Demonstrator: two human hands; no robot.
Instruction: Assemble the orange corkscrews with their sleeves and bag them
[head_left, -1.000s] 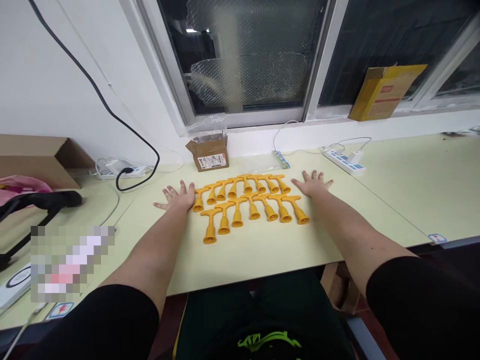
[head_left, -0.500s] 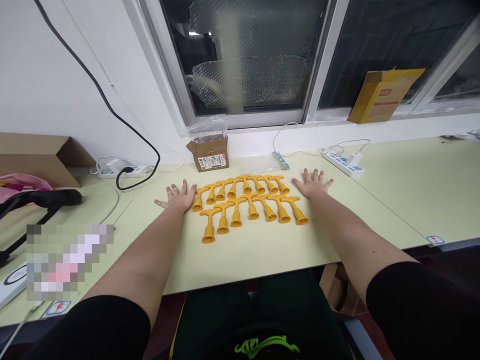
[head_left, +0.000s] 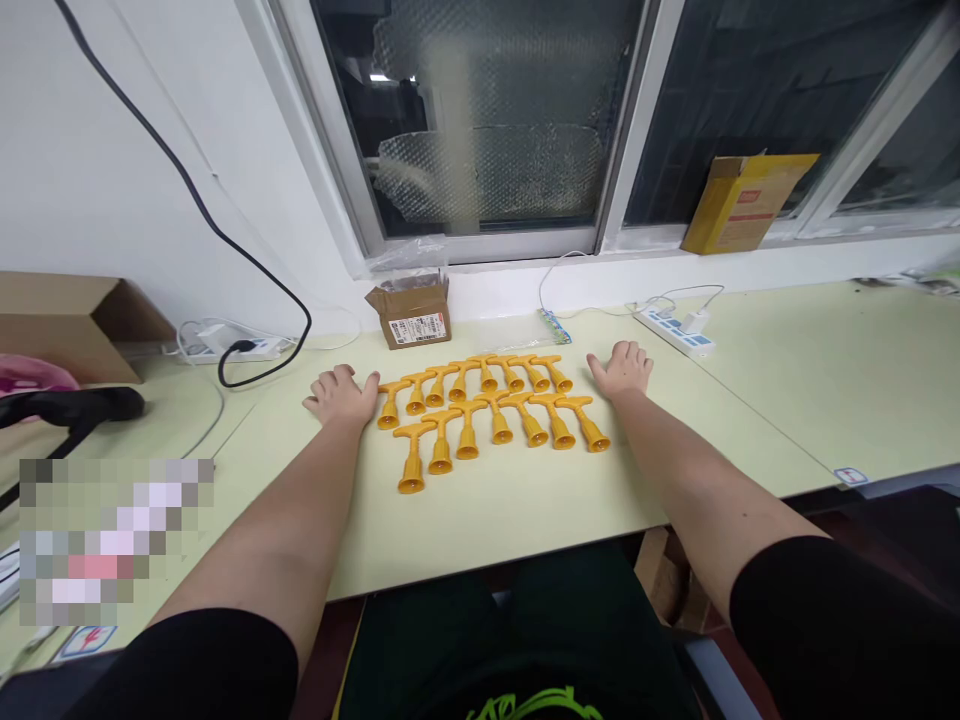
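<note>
Several yellow T-handled pieces with flared ends lie in two rows on the pale green table (head_left: 487, 520). The front row includes one at its left end (head_left: 412, 462) and one at its right end (head_left: 589, 424). My left hand (head_left: 339, 396) rests on the table just left of the back row, thumb apart and fingers slightly curled, holding nothing. To the right of the rows, my right hand (head_left: 622, 370) is on the table with its thumb spread and fingers loosely bent, also holding nothing.
Behind the rows stand an open small cardboard box (head_left: 414, 314) and a clear plastic bag (head_left: 514, 332). Power strips lie at left (head_left: 262, 350) and right (head_left: 675, 330). A larger carton (head_left: 64, 325) and a black strap-like object (head_left: 75, 408) are at far left. A yellow box (head_left: 746, 205) leans at the window.
The fingers of both hands have drawn closer together and bent a little, having been spread wide. The view has shifted slightly. The yellow pieces keep their arrangement.
</note>
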